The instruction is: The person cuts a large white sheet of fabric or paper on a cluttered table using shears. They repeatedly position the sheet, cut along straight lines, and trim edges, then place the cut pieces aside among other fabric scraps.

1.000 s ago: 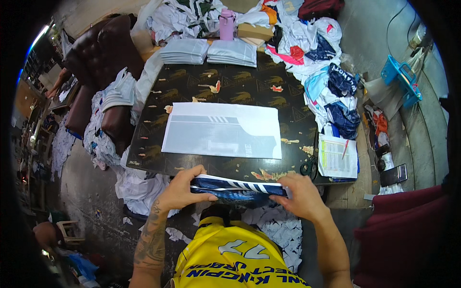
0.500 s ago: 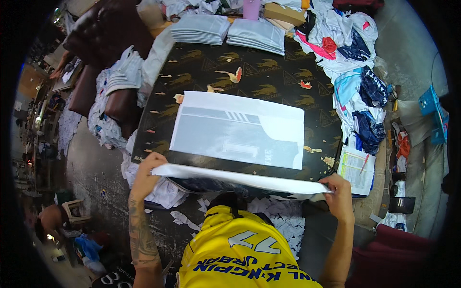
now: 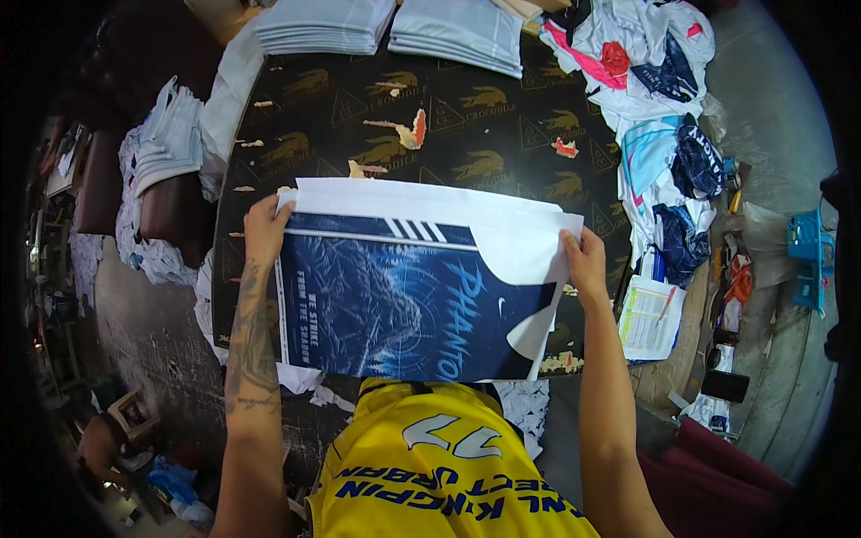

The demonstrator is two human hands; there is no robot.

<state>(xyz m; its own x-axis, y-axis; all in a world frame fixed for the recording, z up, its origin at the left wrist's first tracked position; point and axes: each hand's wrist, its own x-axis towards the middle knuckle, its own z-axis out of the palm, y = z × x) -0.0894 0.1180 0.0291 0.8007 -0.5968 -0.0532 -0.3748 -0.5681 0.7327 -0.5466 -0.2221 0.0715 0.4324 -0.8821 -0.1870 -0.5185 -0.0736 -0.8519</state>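
Observation:
A dark navy printed fabric panel (image 3: 377, 296) with white stripes and white edges is spread face up over the near part of the table. My left hand (image 3: 266, 229) is closed on its upper left corner. At the upper right corner, my right hand (image 3: 585, 262) pinches the white edge between thumb and fingers. Beneath it lies another panel, of which only a white margin (image 3: 430, 190) shows along the far side. The panel's near edge reaches the table's front edge, close to my yellow shirt.
Two stacks of folded pale panels, a left stack (image 3: 318, 27) and a right stack (image 3: 457, 36), sit at the far edge of the black table (image 3: 305, 99). Fabric pieces (image 3: 682, 152) heap along the right, near a paper sheet (image 3: 650, 318). A person (image 3: 103, 448) is at lower left.
The panel I hold was edge-on and raised at the table's front. Now it lies with its printed side showing over the pale panel. Both hands have moved farther up the table.

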